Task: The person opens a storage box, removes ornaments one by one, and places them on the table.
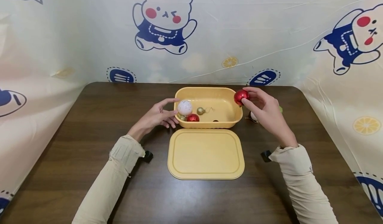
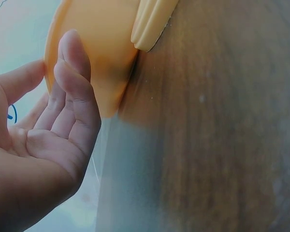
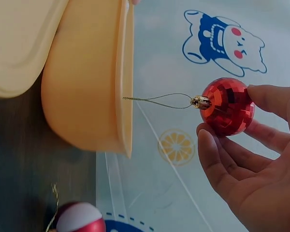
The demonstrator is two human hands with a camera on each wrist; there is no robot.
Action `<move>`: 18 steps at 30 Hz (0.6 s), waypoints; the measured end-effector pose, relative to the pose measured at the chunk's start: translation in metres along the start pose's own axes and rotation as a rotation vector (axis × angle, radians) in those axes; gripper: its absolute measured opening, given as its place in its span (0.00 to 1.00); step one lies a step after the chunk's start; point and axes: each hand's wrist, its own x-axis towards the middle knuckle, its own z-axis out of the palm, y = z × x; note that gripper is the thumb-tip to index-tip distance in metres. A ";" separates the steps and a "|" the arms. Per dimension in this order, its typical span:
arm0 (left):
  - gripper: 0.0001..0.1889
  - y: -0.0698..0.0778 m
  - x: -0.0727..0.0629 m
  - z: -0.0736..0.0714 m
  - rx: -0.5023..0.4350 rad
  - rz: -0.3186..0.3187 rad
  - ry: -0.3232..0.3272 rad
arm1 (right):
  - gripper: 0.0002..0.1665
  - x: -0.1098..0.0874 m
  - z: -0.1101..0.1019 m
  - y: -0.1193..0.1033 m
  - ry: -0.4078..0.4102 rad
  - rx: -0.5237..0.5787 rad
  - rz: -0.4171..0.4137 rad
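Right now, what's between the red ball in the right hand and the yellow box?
In the right wrist view, the gold cap and thin loop of the red ball; the loop's end overlaps the yellow box, contact unclear.

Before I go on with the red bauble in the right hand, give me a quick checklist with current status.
1. Bauble held: ok, the right hand grips the red bauble.
2. Box open: ok, the lid lies in front of the yellow box.
3. Box steadied: cannot tell; the left hand is at its left end, firmness unclear.
4. Loop clear of the rim: cannot tell.
5. All ornaments boxed: not ok, a red-and-white ornament is outside.
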 end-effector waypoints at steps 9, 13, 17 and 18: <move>0.30 -0.003 0.002 -0.002 0.003 0.006 -0.007 | 0.24 -0.010 -0.023 0.012 0.054 -0.043 0.015; 0.29 -0.002 0.002 -0.002 -0.001 0.006 -0.005 | 0.24 -0.014 -0.037 0.020 0.082 -0.065 0.041; 0.29 -0.001 0.001 -0.001 -0.008 0.005 -0.004 | 0.24 -0.015 -0.053 0.029 0.101 -0.079 0.076; 0.29 -0.001 0.001 -0.001 -0.009 0.005 -0.004 | 0.24 -0.016 -0.057 0.032 0.102 -0.080 0.086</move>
